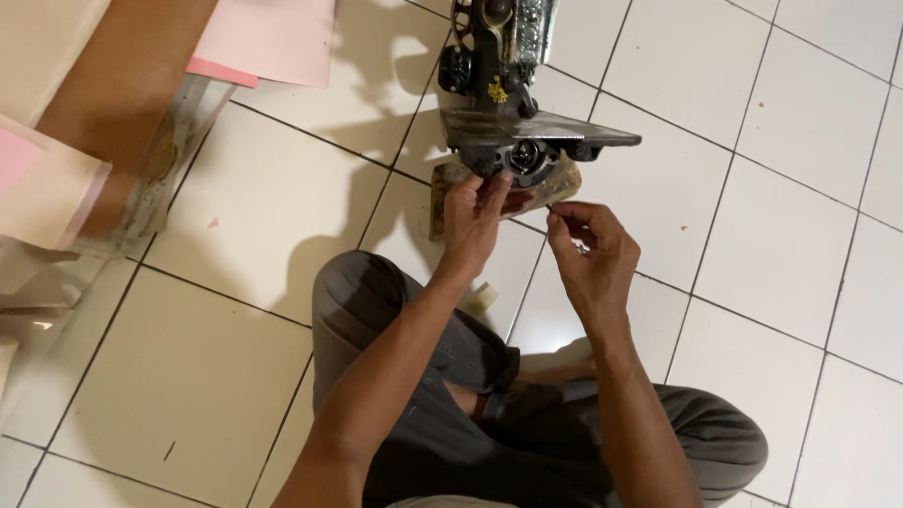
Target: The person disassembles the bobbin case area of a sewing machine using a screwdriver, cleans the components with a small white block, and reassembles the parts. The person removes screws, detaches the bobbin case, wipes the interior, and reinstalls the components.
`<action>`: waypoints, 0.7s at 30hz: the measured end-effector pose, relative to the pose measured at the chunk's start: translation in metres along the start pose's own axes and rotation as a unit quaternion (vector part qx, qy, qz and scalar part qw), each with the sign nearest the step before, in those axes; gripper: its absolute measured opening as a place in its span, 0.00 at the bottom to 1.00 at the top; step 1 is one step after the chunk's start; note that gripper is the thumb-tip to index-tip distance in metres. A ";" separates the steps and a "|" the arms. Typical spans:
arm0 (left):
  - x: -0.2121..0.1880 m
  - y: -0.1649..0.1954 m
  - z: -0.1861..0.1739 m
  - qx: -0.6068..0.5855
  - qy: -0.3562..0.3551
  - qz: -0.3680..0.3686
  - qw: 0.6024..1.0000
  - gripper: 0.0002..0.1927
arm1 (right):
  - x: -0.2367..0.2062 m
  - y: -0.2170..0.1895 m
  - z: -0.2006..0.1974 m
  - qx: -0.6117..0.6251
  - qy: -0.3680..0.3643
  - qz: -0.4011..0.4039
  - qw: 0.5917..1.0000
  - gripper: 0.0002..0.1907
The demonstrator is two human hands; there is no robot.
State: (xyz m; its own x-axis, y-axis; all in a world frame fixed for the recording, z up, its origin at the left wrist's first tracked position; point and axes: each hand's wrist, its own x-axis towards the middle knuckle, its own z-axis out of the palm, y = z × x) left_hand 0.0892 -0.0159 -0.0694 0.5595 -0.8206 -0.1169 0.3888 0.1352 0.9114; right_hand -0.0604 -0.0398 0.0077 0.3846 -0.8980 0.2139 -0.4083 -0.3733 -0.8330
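Black metal sewing machine head (508, 85) lies tipped on the white tiled floor (752, 235) at upper centre of frame. Left hand (475, 221) fingers touch its round underside mechanism (523, 158). Right hand (591, 256), just beside, pinches something too small to identify. Pink paper sheets (273, 38) lie upper left.

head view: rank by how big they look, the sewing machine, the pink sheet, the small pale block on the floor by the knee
1. pink sheet, though cut off by the frame
2. sewing machine, also cut off at the top
3. small pale block

pink paper sheets (273, 38), brown cardboard (122, 75) on white tiled floor (752, 282).
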 end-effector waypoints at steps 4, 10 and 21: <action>0.000 0.008 0.007 -0.017 0.034 0.012 0.999 0.12 | 0.018 -0.022 0.015 0.049 -0.004 -0.024 0.998 0.08; -0.005 0.002 0.005 0.017 0.035 0.048 0.998 0.10 | 0.027 -0.020 0.030 0.002 -0.005 -0.103 0.995 0.07; -0.002 -0.012 0.002 0.114 0.080 0.111 0.984 0.09 | 0.058 -0.019 0.056 -0.149 -0.018 -0.266 0.952 0.07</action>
State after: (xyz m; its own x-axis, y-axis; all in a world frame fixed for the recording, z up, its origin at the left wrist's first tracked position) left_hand 0.0821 -0.0174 -0.0795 0.7274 -0.6844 0.0509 0.0794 0.1575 0.9843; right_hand 0.0160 -0.0717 0.0078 0.6280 -0.5569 0.5436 -0.3630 -0.8274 -0.4284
